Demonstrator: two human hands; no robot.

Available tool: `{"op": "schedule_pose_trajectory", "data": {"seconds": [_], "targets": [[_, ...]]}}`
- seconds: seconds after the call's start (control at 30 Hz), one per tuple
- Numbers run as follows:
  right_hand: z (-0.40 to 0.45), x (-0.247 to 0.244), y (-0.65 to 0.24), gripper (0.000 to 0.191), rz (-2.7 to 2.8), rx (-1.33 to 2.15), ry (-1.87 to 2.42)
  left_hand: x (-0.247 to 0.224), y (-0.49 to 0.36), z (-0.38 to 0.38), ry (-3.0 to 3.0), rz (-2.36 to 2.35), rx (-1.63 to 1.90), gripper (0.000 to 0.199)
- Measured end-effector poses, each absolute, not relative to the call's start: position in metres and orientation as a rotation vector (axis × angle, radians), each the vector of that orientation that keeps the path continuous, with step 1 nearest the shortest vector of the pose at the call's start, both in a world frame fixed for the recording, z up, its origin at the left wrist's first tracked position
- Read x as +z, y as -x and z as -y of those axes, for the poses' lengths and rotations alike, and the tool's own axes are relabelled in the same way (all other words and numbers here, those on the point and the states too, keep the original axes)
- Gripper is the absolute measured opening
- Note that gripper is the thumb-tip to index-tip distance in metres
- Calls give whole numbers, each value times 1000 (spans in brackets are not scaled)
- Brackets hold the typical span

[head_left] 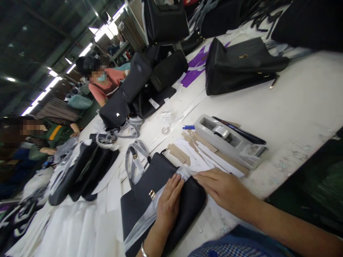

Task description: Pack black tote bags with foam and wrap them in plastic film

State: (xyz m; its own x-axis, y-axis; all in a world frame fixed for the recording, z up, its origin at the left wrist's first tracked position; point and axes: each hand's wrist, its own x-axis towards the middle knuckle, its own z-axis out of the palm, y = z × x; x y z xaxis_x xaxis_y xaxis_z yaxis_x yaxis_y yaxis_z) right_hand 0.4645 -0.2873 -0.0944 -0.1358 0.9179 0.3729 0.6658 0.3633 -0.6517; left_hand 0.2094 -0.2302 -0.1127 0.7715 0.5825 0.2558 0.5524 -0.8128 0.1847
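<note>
A black handbag with a gold clasp lies on the white table in front of me. A pale translucent wrapping strip runs slantwise across its front. My left hand lies flat on the bag and strip, fingers stretched out. At the bag's upper right edge, near the strip's crumpled end, is my right hand. Its fingers are straight and close together, tips touching the edge; whether they pinch anything is hidden. The bag's wrapped handle stands off its far side.
Beyond the bag are a grey tape dispenser, cardboard and paper strips and a blue pen. Another black bag lies farther off. White foam sheets cover the left. Two people stand across the table.
</note>
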Motion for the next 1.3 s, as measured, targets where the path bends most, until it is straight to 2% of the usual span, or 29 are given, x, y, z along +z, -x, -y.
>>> {"op": "schedule_pose_trajectory", "data": {"seconds": [0.17,0.27,0.37,0.47,0.57,0.63,0.77,0.93,1.07,1.3], "targets": [[296,-58,-548,31,1783,-5,1574,-117,-208,230,-2890,-907,443,56],[284,-52,-583,28,1749,-91,1762,-121,-207,230,-2901,-887,478,58],[269,-55,-595,35,1721,134,1911,-123,-207,230,-2910,-877,507,59],[261,-52,-592,38,1546,594,1989,-124,-207,230,-2917,-871,546,59],[259,-43,-587,40,1171,985,1916,-127,-207,229,-2932,-853,573,59],[258,-39,-586,38,1007,1118,1819,-128,-207,228,-2942,-849,585,59],[260,-31,-586,34,902,1101,1712,-132,-205,228,-2942,-841,617,57],[284,4,-578,29,868,930,1595,-135,-205,228,-2946,-836,640,57],[314,23,-574,34,794,956,1578,-133,-206,228,-2938,-837,672,56],[361,-12,-581,41,715,1103,1682,-132,-206,228,-2915,-817,692,57]]}}
